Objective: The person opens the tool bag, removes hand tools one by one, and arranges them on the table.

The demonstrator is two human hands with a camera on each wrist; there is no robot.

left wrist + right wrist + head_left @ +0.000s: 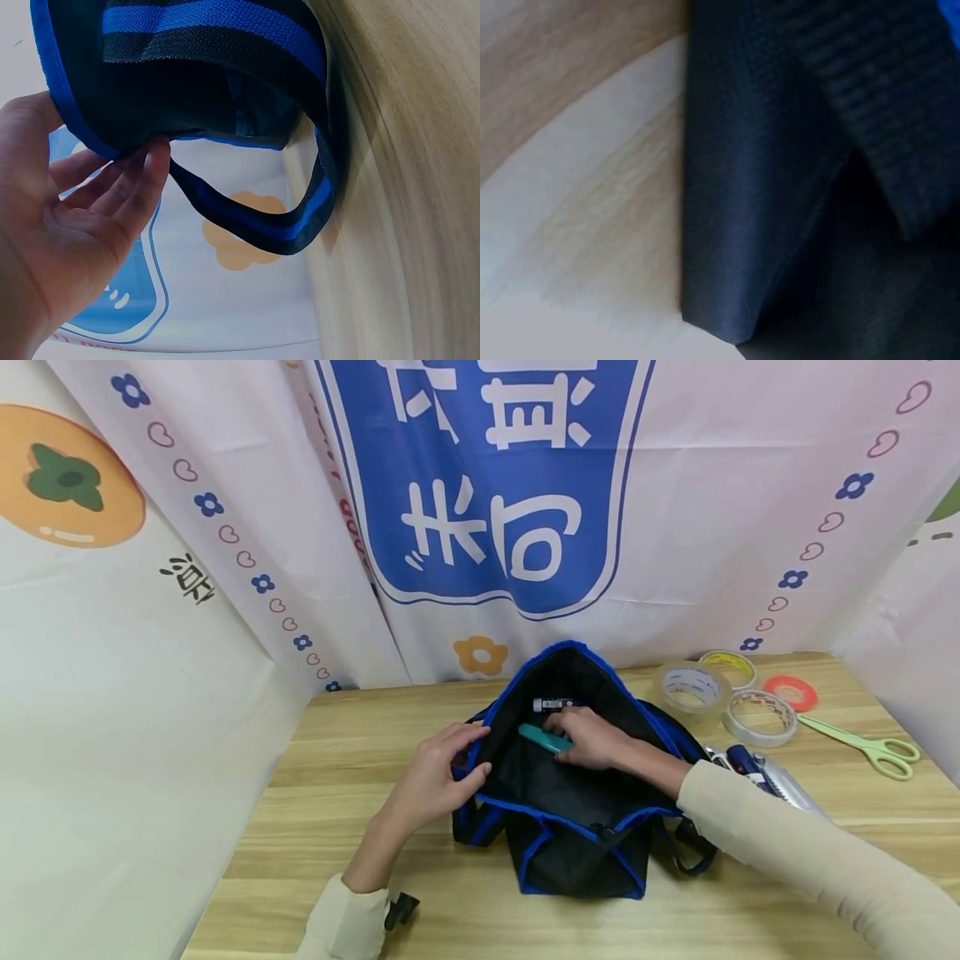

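A black fabric bag with blue trim (525, 789) stands on the table with its mouth spread wide. My left hand (438, 775) pinches the bag's rim at its left side; in the left wrist view the fingers (142, 187) lie along the blue edging. Inside the bag, my right hand (588, 739) holds a slim teal object (542, 738) between fingers and thumb, its far end sticking out to the left. Just beyond lies a small dark tube with a white end (551, 704). Black bag fabric (735, 187) fills much of the right wrist view, which does not show the hand.
Right of the bag lie clear tape rolls (693, 689), a red tape ring (791, 693) and light green scissors (862, 743). A dark blue item (746, 764) and a silver tool (787, 785) sit by the right sleeve. A printed curtain (675, 568) hangs behind the table (337, 735).
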